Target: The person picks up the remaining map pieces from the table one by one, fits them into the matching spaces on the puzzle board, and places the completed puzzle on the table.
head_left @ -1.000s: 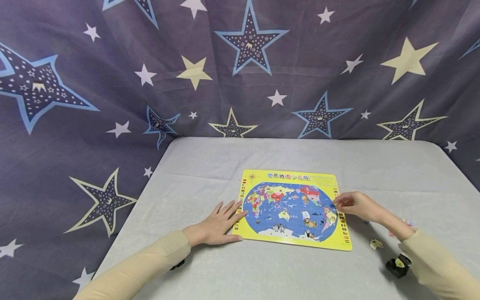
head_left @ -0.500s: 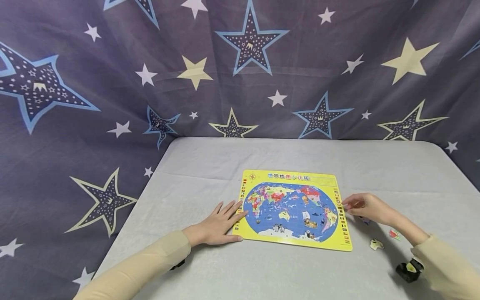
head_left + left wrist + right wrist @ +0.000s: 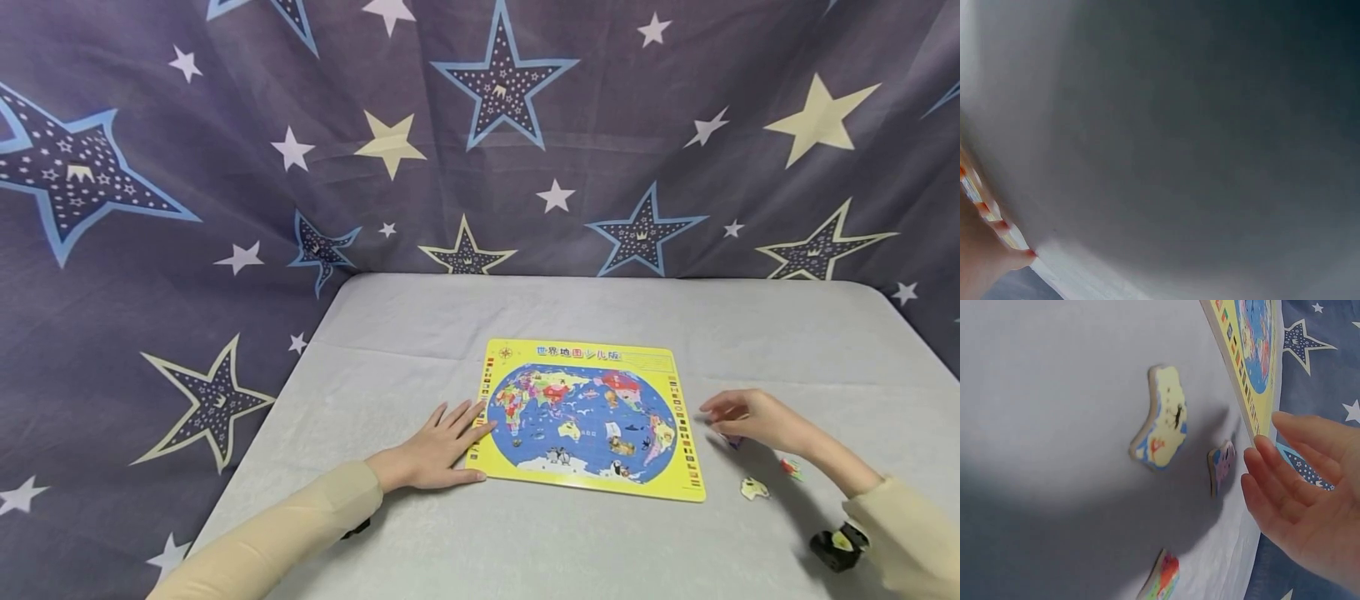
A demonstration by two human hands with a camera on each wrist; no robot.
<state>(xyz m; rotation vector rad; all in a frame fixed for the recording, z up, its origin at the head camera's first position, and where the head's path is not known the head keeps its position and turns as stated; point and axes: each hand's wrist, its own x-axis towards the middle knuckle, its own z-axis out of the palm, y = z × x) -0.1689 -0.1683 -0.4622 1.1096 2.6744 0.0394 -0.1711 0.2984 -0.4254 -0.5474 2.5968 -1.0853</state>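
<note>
A yellow-bordered world-map puzzle board [image 3: 675, 491] lies on the table. My left hand [image 3: 435, 446] rests flat with spread fingers over the board's left edge; only its thumb and fingertips show in the left wrist view. To the right of the board hovers my right hand [image 3: 757, 419], fingers loosely bent and holding nothing, as the right wrist view [image 3: 1310, 494] shows. Below its fingertips lies a small purple puzzle piece [image 3: 1222, 464]. Nearer the front are a cream-yellow puzzle piece [image 3: 1167, 422] and a red-and-green puzzle piece [image 3: 1165, 575].
A pale grey cloth covers the table [image 3: 420, 333]. Behind and to the left hangs a dark curtain [image 3: 322, 125] with stars on it. A black wrist-worn device [image 3: 838, 548] sits under the right sleeve.
My right hand has drawn back rightward from the board's right edge to beside it, over the purple piece. The left hand and the board have stayed in place.
</note>
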